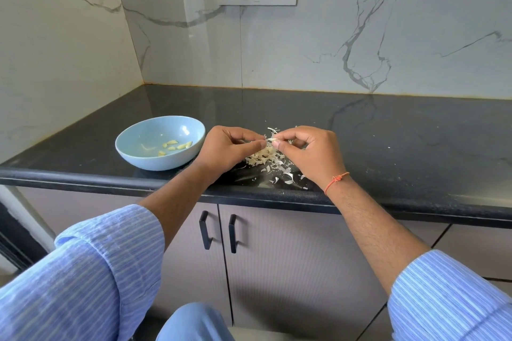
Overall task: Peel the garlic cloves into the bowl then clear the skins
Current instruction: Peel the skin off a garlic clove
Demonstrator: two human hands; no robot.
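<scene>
Your left hand and your right hand meet above the black counter, and both pinch one small garlic clove between the fingertips. Under the hands lies a heap of garlic skins, with some pieces scattered toward the counter edge. The light blue bowl stands just beside your left hand and holds several peeled cloves. An orange thread is tied around your right wrist.
</scene>
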